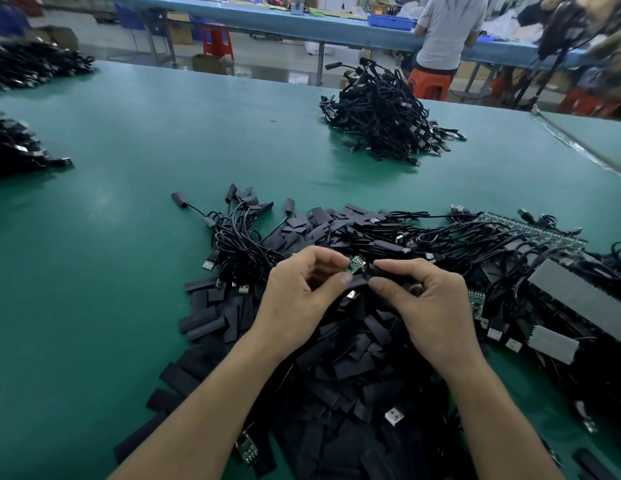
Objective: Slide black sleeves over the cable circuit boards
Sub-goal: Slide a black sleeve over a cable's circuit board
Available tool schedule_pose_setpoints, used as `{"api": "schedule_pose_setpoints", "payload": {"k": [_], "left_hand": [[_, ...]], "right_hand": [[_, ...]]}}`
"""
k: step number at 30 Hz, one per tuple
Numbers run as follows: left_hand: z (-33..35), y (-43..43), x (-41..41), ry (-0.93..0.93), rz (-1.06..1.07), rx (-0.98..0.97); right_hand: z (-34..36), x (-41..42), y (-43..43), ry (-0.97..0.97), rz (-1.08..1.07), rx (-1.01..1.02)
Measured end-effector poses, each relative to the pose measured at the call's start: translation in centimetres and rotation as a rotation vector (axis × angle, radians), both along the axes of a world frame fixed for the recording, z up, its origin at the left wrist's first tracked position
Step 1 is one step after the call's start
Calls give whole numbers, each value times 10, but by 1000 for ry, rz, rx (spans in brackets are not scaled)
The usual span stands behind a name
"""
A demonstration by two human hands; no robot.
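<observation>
My left hand [304,289] pinches a small green circuit board [356,265] between thumb and forefinger, above the heap. Just right of it, my right hand [423,299] pinches a black sleeve [385,270] whose open end faces the board's right edge; whether it overlaps the board I cannot tell. Under both hands lies a large pile of loose black sleeves [337,368]. A bundle of black cables [239,244] with USB plugs sits just behind the left hand.
A green table [129,168] carries a heap of sleeved cables [382,116] at the back right. More cables with bare boards [531,230] and grey-taped bundles [579,296] lie on the right. Dark cable piles [14,147] occupy the left edge. A person [447,32] stands at a far bench.
</observation>
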State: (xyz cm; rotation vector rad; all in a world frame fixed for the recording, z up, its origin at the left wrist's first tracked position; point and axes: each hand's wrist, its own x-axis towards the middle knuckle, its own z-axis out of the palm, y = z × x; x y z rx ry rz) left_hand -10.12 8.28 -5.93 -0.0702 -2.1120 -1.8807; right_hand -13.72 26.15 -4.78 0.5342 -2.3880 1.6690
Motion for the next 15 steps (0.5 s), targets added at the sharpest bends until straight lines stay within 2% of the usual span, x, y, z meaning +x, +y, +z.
{"api": "schedule_pose_setpoints", "payload": {"k": [15], "left_hand": [[-4, -5, -1, 36, 17, -91]], "right_hand": [[5, 1, 2, -73, 38, -108]]}}
